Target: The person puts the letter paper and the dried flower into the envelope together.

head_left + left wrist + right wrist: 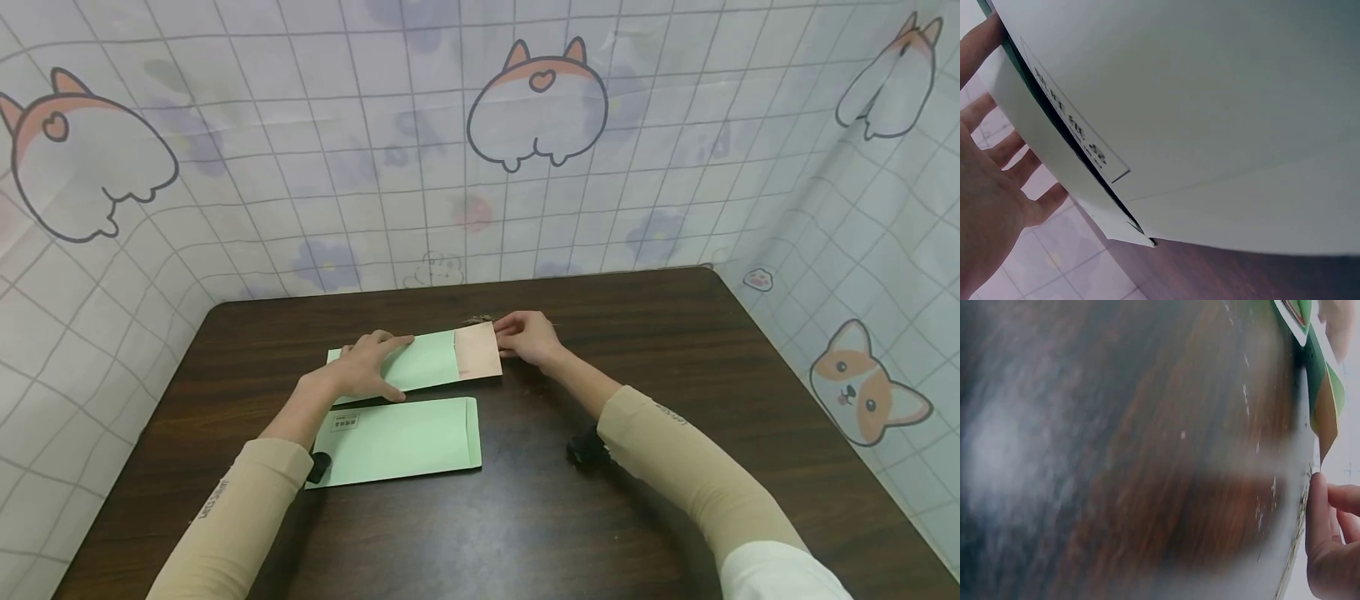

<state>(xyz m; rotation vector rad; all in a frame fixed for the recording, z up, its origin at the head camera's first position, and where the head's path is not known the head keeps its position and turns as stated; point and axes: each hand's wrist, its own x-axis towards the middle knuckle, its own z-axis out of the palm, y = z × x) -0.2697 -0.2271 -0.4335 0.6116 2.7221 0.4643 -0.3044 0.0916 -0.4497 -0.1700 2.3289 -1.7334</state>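
The far green envelope (431,358) lies across the table with a pale pink card (478,350) sticking out of its right end. My left hand (366,367) spreads over this envelope and grips it across its width, thumb at the near edge, fingers at the far edge. In the left wrist view, the same hand (997,162) has its fingertips at the envelope's edges. My right hand (528,337) pinches at the card's outer edge. The right wrist view shows thumb and fingers (1319,506) together right at the card's corner (1327,419).
A second green envelope (397,442) lies nearer, with a small printed box at its left and a flap at its right end. Some thin dried stalks (477,320) lie behind the far envelope. The dark wooden table (525,517) meets a patterned cloth wall (412,208).
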